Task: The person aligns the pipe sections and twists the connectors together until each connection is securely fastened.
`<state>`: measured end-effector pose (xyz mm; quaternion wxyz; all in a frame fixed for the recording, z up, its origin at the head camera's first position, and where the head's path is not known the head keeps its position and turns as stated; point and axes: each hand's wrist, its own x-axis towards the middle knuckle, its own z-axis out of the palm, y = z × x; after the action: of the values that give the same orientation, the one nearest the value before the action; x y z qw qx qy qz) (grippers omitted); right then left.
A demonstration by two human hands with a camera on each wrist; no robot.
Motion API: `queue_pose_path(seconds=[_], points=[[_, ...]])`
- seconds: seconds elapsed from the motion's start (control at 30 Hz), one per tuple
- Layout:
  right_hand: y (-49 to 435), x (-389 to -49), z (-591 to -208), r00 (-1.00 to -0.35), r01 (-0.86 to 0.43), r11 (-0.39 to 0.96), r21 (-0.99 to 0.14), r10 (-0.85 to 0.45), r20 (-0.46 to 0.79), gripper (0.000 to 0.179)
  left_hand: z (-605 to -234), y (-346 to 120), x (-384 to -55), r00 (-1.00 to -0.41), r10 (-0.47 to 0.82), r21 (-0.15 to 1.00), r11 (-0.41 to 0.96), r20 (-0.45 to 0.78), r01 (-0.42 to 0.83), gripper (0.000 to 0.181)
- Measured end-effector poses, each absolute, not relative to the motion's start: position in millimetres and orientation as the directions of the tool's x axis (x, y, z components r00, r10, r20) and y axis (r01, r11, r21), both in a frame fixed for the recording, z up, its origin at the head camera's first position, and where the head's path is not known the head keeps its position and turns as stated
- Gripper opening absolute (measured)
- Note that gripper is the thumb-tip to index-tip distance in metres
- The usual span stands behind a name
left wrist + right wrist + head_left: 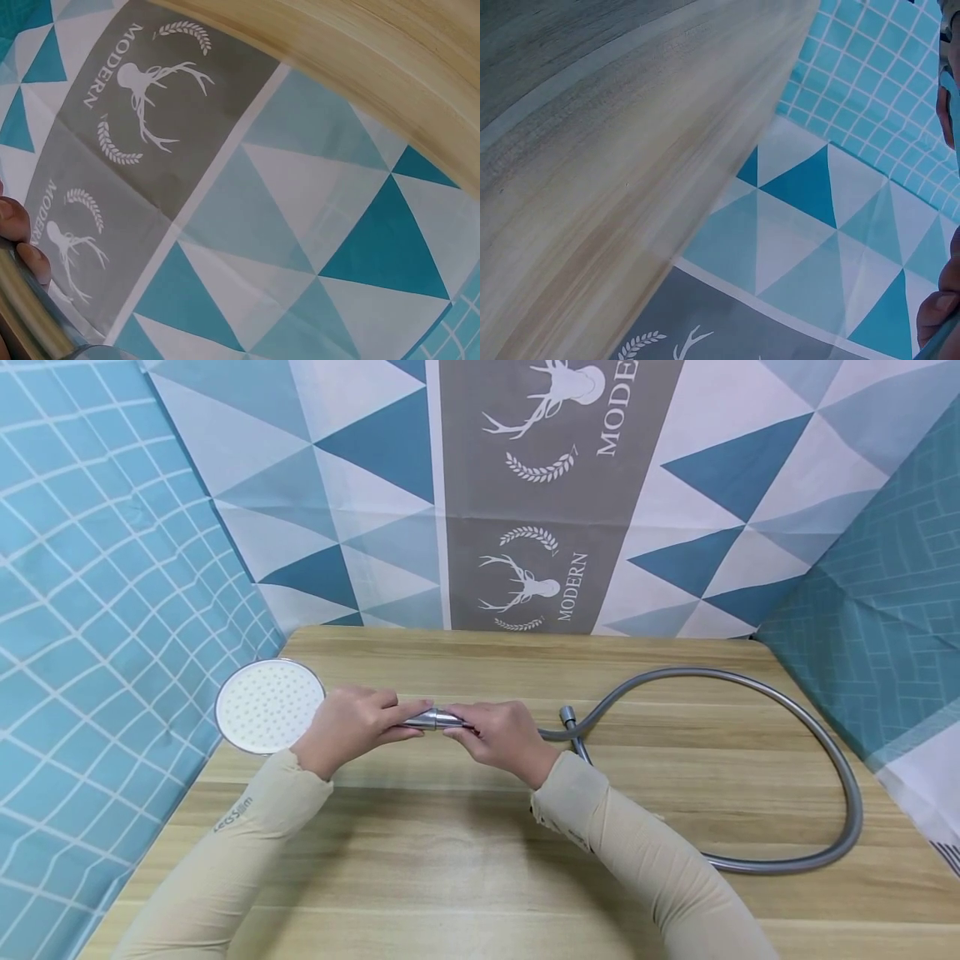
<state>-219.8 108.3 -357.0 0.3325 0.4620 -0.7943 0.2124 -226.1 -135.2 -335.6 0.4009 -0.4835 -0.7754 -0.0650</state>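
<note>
A round shower head point(270, 706) with a white nozzle face and chrome rim is at the left of the table in the head view. My left hand point(356, 727) grips its chrome handle, fingers pointing right. Against the handle's end, my right hand point(504, 735) pinches the metal connector point(450, 719) of a grey shower hose point(821, 739). Whether the threads are engaged cannot be made out. Both wrist views catch only fingertips at their edges: left-view fingers point(28, 259) lie by the curved chrome handle point(30, 307), and right-view fingers point(936, 313) show at lower right.
The hose loops widely over the right side of the wooden table point(450, 860). Its other end, with a metal nut point(567, 717), lies just right of my right hand. Patterned sheets point(375, 485) stand behind, with a blue tiled sheet point(97, 610) along the left.
</note>
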Motion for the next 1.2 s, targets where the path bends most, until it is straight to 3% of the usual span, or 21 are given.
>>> queue_pose_path(seconds=[0.27,0.47,0.67,0.77,0.9,1.03,1.2], points=[[105.2,-217.0,-353.5,-0.422,-0.854,0.514,-0.081,-0.592,0.686,0.018,-334.4,-135.8,-224.7,-0.188,0.738,-0.41,0.546,0.649,0.731,0.05],[101.1,-216.5,-354.8,-0.48,-0.816,0.567,-0.117,-0.551,0.683,0.019,-334.2,-138.4,-230.3,-0.217,0.727,-0.338,0.534,0.652,0.775,0.051],[90.5,-217.0,-355.9,-0.443,-0.768,0.64,-0.015,-0.514,0.735,0.024,-340.7,-143.5,-239.7,-0.257,0.718,-0.28,0.537,0.646,0.796,0.055],[84.7,-217.2,-357.2,-0.454,-0.734,0.679,0.019,-0.511,0.73,0.023,-347.8,-146.2,-246.2,-0.275,0.717,-0.261,0.54,0.641,0.8,0.05],[80.1,-218.5,-362.1,-0.531,-0.7,0.714,-0.025,-0.496,0.687,0.024,-358.4,-149.1,-252.6,-0.312,0.718,-0.237,0.553,0.622,0.799,0.035],[75.2,-221.7,-367.6,-0.599,-0.679,0.733,-0.052,-0.512,0.615,0.025,-366.1,-151.0,-254.4,-0.377,0.722,-0.214,0.582,0.581,0.785,0.039],[65.7,-226.5,-371.0,-0.641,-0.651,0.759,0.007,-0.554,0.531,0.022,-372.5,-155.6,-254.5,-0.472,0.714,-0.19,0.634,0.517,0.75,0.034]])
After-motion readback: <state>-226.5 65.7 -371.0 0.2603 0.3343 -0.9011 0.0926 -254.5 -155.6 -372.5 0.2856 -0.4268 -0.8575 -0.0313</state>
